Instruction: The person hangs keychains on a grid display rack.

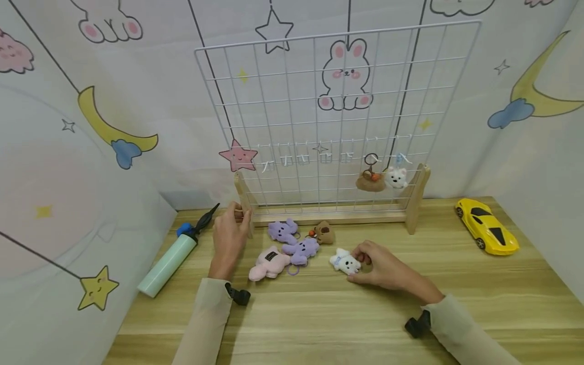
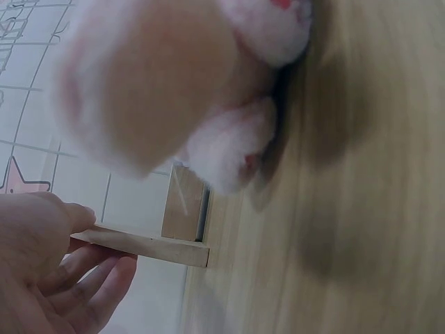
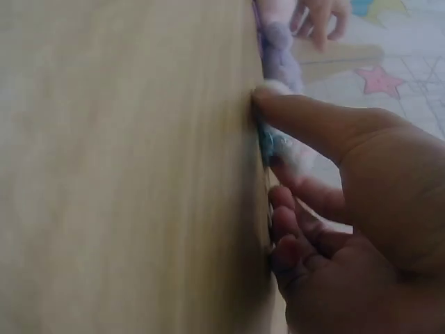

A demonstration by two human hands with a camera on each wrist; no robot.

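Head cam: L hand (image 1: 230, 230) grips wood post (image 2: 156, 248), R hand (image 1: 380, 266) pinches white plush (image 1: 344, 261), blk label (image 1: 271, 256) on pink plush (image 1: 277, 264) unreadable.

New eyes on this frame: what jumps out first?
Probably the tall white wire grid at the back of the table, with a brown charm and a white charm hanging low near its right end. Next, the bright yellow toy car at the table's far right. Then the hands: the left grips the grid's left wooden foot, the right pinches a white plush toy on the table.
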